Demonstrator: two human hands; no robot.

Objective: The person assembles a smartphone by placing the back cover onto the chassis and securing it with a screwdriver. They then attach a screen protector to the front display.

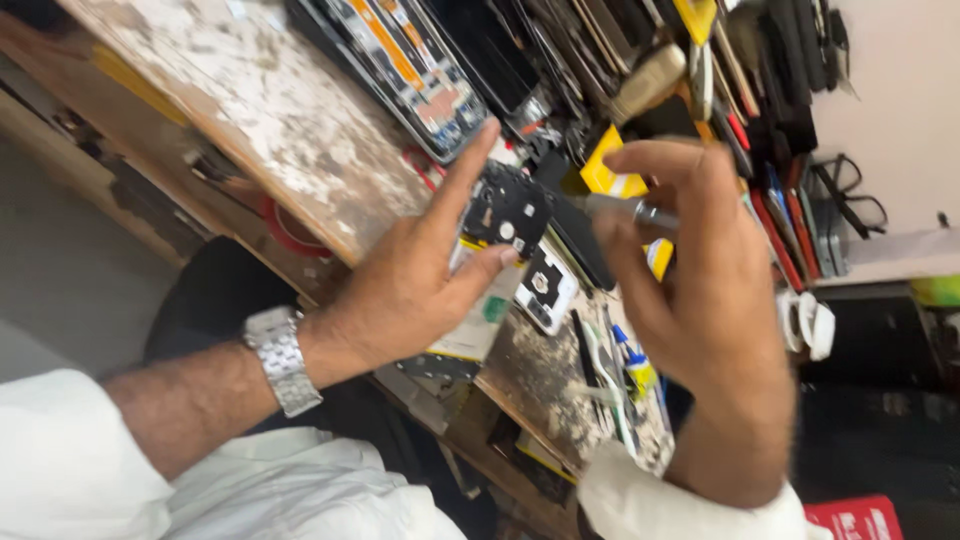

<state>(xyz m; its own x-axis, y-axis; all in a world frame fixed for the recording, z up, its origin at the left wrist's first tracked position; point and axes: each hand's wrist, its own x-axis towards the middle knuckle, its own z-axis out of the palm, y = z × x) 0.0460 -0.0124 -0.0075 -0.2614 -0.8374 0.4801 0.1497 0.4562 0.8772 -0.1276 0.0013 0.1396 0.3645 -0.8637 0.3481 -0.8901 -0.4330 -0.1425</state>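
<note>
The left hand is raised over the edge of the desk, its thumb and lower fingers pinched on a small black circuit part, while the index finger stretches straight out past it. A metal watch sits on that wrist, above a white sleeve. The right hand hovers just to the right, its fingers curled closed around a thin silver tool, probably a small screwdriver, whose tip points left and reaches the black part's right edge; whether it touches cannot be told through the blur. So the black part lies between the 2 hands, held by the left one and met by the tool from the right.

Under the left hand rests an opened phone with a white back and a dark camera block, lying on the desk. Just below the right hand lie a small glue tube with a blue cap and a few thin tools. Farther out, a phone frame with exposed boards lies on the worn desk, and a crowded row of tools stands beyond the hands.
</note>
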